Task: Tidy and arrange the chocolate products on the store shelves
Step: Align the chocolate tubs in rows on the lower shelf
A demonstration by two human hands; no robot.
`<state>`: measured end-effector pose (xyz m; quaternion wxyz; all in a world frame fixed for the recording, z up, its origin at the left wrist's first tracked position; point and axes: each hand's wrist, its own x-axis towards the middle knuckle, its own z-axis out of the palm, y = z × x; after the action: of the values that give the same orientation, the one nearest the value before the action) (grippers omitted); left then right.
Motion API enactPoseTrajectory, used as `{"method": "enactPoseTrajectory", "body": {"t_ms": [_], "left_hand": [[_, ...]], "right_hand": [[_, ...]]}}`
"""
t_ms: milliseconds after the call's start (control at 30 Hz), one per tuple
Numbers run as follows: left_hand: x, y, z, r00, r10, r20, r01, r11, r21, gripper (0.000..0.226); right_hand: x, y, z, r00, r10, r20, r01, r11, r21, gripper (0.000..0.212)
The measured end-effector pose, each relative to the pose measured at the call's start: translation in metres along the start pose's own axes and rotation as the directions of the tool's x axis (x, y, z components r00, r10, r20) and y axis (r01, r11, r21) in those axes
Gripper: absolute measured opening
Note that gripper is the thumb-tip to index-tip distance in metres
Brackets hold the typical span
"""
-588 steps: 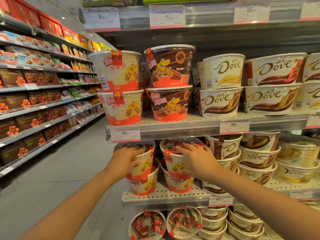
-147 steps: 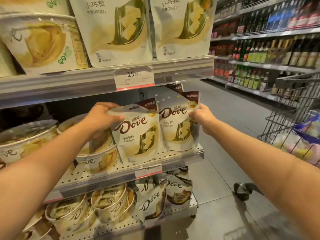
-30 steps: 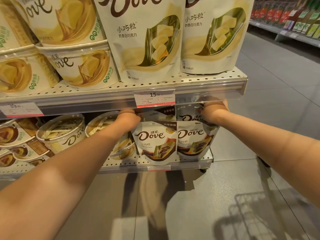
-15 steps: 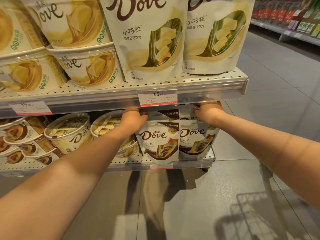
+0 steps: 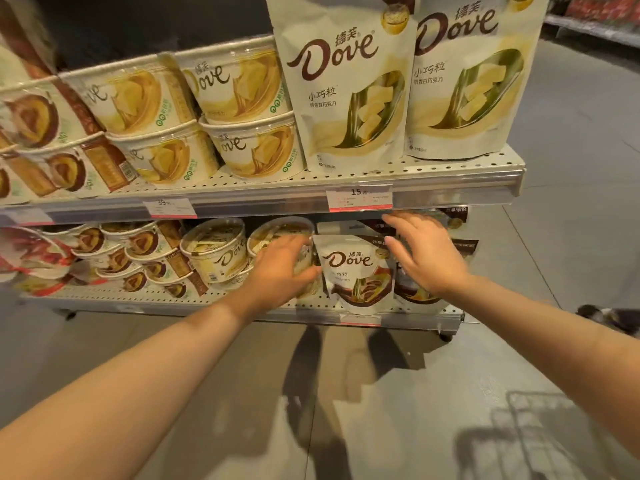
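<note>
- Pouch [image 5: 358, 271] stood at bottom shelf [image 5: 242, 306] right end; looked light, soft, crinkly.
- Left hand [image 5: 280, 271], right hand [image 5: 427, 254] were spread, gripping nothing.
- Best held by side seams.

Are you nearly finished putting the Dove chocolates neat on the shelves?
Partly. On the upper shelf the two big white Dove bags stand upright, facing out, so that looks done. Right now the left hand and right hand, both open, flank the small Dove pouch on the bottom shelf. Left: the pouch half hidden behind the right hand, and the jumbled tubs further left.
</note>
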<state>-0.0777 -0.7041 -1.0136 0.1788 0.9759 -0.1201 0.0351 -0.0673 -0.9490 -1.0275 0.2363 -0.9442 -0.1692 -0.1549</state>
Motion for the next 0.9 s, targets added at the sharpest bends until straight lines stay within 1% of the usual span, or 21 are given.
{"method": "enactPoseTrajectory", "body": {"t_ms": [133, 233, 300, 400, 467, 533, 600, 667, 700, 733, 833, 900], "left_hand": [[-0.028, -0.032, -0.024, 0.999, -0.036, 0.003, 0.036, 0.999, 0.038, 0.053], [-0.032, -0.067, -0.034, 0.999, -0.041, 0.019, 0.038, 0.989, 0.140, 0.056], [-0.030, -0.090, -0.035, 0.999, -0.051, 0.004, 0.050, 0.976, 0.214, 0.060], [-0.022, -0.125, -0.037, 0.992, -0.107, -0.065, 0.121, 0.956, 0.269, 0.063], [-0.012, -0.152, -0.038, 0.991, -0.110, -0.074, 0.126, 0.951, 0.282, 0.061], [-0.001, -0.177, -0.036, 0.992, -0.111, -0.062, 0.124, 0.959, 0.254, 0.061], [0.009, -0.195, -0.035, 0.992, -0.109, -0.068, 0.119, 0.977, 0.174, 0.056], [0.018, -0.205, -0.035, 0.994, -0.066, -0.082, 0.075, 0.991, 0.110, 0.034], [0.023, -0.208, -0.036, 0.997, -0.028, -0.068, 0.035, 0.994, 0.103, 0.020], [0.027, -0.210, -0.037, 0.999, 0.021, -0.039, -0.016, 0.993, 0.114, 0.011], [0.035, -0.219, -0.042, 0.985, 0.158, 0.063, -0.165, 0.977, 0.135, 0.015], [0.036, -0.227, -0.049, 0.967, 0.221, 0.129, -0.235, 0.966, 0.106, 0.029]], "right_hand": [[-0.002, -0.032, 0.004, 0.991, -0.130, 0.008, 0.131, 0.990, -0.051, 0.038], [0.010, -0.064, 0.012, 0.984, -0.167, 0.065, 0.172, 0.982, -0.083, 0.037], [0.019, -0.083, 0.027, 0.977, -0.182, 0.115, 0.194, 0.975, -0.110, 0.038], [0.034, -0.103, 0.053, 0.971, -0.165, 0.175, 0.191, 0.972, -0.141, 0.041], [0.043, -0.114, 0.069, 0.970, -0.139, 0.198, 0.175, 0.969, -0.175, 0.042], [0.050, -0.123, 0.080, 0.972, -0.113, 0.206, 0.163, 0.955, -0.248, 0.043], [0.056, -0.129, 0.089, 0.973, -0.093, 0.212, 0.161, 0.930, -0.330, 0.044], [0.062, -0.131, 0.098, 0.973, -0.099, 0.209, 0.178, 0.896, -0.407, 0.041], [0.065, -0.130, 0.102, 0.972, -0.104, 0.210, 0.188, 0.880, -0.436, 0.037], [0.069, -0.129, 0.106, 0.971, -0.102, 0.218, 0.194, 0.868, -0.457, 0.035], [0.079, -0.131, 0.118, 0.969, -0.088, 0.232, 0.199, 0.833, -0.516, 0.027], [0.081, -0.133, 0.125, 0.974, -0.099, 0.203, 0.191, 0.843, -0.503, 0.018]]}}
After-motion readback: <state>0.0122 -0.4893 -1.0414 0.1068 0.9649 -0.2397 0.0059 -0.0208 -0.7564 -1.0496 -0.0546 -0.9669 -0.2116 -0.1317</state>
